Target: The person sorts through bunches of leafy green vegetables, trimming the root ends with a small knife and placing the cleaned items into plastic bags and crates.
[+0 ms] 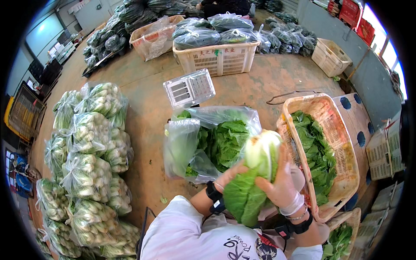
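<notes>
A head of leafy green vegetable (250, 191) with a pale stem base is held between both hands, its base pointing away from me and its leaves hanging toward my lap. My right hand (282, 183), in a thin clear glove, wraps its right side with the thumb over the front. On the left side my left hand (231, 175) grips it, the fingers partly hidden behind the leaves. Just beyond stands an open clear plastic bag (182, 149) with green leafy heads (229, 138) inside. A digital scale's display panel (189, 87) rises behind the bag.
Bagged pale-stemmed vegetables (89, 177) are stacked at left. A dirty plastic crate (344, 162) at right holds leafy greens (313, 156); another crate (352, 224) sits below it. Ahead stands a cream crate (216, 61) of bagged greens. A person in dark clothing (224, 7) is at the back.
</notes>
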Demonstrator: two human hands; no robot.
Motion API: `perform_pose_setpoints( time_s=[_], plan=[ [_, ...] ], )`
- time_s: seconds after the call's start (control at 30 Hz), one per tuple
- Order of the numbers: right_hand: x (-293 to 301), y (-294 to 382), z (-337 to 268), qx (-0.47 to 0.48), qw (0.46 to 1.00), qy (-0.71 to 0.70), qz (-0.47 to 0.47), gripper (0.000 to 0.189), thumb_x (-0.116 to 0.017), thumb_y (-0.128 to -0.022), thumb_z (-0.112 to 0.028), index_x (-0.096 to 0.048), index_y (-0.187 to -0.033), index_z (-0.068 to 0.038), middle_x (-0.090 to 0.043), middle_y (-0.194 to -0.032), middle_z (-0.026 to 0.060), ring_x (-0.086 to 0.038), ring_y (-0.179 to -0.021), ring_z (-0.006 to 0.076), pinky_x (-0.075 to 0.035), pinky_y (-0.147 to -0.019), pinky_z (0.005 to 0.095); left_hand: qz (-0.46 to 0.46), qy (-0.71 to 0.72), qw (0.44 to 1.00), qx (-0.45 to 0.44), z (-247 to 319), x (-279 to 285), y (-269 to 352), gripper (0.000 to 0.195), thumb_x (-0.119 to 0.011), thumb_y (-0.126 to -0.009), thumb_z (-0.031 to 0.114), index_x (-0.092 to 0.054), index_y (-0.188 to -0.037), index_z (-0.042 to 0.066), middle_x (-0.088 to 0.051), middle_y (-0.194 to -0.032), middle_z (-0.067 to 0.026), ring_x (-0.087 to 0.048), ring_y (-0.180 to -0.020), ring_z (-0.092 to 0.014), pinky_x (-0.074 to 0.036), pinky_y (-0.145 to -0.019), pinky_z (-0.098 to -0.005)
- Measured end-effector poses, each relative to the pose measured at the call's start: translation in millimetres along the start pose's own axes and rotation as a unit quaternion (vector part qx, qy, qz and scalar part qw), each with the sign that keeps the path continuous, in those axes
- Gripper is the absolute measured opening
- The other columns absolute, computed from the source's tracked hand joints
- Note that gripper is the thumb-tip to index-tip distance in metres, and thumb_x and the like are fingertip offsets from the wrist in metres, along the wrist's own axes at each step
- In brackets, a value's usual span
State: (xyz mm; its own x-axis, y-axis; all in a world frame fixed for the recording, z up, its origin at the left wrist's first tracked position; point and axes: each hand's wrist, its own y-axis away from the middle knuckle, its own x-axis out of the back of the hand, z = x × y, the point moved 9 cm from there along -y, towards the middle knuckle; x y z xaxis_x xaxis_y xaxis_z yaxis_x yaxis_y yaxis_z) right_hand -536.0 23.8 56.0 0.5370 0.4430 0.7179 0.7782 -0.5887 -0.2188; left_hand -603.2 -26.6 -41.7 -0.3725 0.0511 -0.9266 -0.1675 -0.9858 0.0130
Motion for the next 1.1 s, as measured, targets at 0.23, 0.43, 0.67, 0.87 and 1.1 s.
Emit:
perform_pose_setpoints(
  time_s=[0.23, 0.43, 0.67, 0.87, 1.1],
  plan=[
    [7.2, -55.6, 43.6, -0.072, 0.993, 0.03, 0.09, 0.087, -0.066, -0.078, -0.047, -0.031, -0.136, 0.008, -0.041, -0.133, 0.031, -0.04, -0.125, 0.0398, -0.035, -0.102, 0.0413, -0.001, 0.055, 0.985, -0.163, 74.6, 3.1, 15.0, 0.09, -0.068, -0.076, 0.021, -0.014, -0.147, 0.012, -0.035, -0.142, -0.0125, -0.041, -0.127, -0.028, -0.035, -0.107, -0.0432],
    [-97.4, -46.7, 182.8, -0.306, 0.945, -0.086, -0.074, 0.046, -0.065, -0.078, -0.035, -0.061, -0.101, 0.005, -0.065, -0.097, 0.0183, -0.062, -0.086, 0.0266, -0.047, -0.081, 0.0326, -0.004, -0.014, 0.971, -0.24, 138.7, -6.0, 16.9, 0.102, -0.075, -0.068, 0.022, -0.012, -0.147, 0.011, -0.038, -0.139, -0.014, -0.043, -0.125, -0.029, -0.037, -0.105, -0.0439],
    [-28.1, -85.5, 57.0, -0.144, 0.789, -0.571, -0.175, 0.034, -0.052, -0.091, -0.037, -0.06, -0.099, -0.004, -0.06, -0.077, 0.0082, -0.054, -0.06, 0.0157, -0.045, -0.057, 0.027, 0.029, -0.106, 0.937, -0.33, 186.5, -15.8, 59.0, 0.116, -0.083, -0.058, 0.024, -0.009, -0.147, 0.011, -0.041, -0.134, -0.0158, -0.046, -0.122, -0.03, -0.039, -0.103, -0.0447],
    [-29.0, -90.6, 59.7, -0.168, 0.699, -0.682, -0.133, 0.043, -0.047, -0.091, -0.049, -0.052, -0.106, -0.009, -0.055, -0.083, 0.0035, -0.038, -0.051, 0.0084, -0.03, -0.048, 0.0207, 0.128, -0.371, 0.856, -0.335, 184.4, -26.4, 31.4, 0.129, -0.09, -0.049, 0.025, -0.007, -0.147, 0.01, -0.044, -0.131, -0.0173, -0.048, -0.119, -0.031, -0.04, -0.102, -0.0454],
    [-40.1, -89.1, 49.6, -0.173, 0.722, -0.646, -0.175, 0.034, -0.045, -0.095, -0.041, -0.053, -0.106, -0.009, -0.052, -0.079, 0.0, -0.031, -0.052, 0.004, -0.021, -0.046, 0.0182, 0.115, -0.986, 0.111, -0.055, 29.7, 120.0, -95.1, 0.081, -0.071, -0.066, 0.046, -0.043, -0.133, 0.01, -0.04, -0.135, -0.0141, -0.032, -0.125, -0.038, -0.027, -0.099, -0.0551]
  ],
)
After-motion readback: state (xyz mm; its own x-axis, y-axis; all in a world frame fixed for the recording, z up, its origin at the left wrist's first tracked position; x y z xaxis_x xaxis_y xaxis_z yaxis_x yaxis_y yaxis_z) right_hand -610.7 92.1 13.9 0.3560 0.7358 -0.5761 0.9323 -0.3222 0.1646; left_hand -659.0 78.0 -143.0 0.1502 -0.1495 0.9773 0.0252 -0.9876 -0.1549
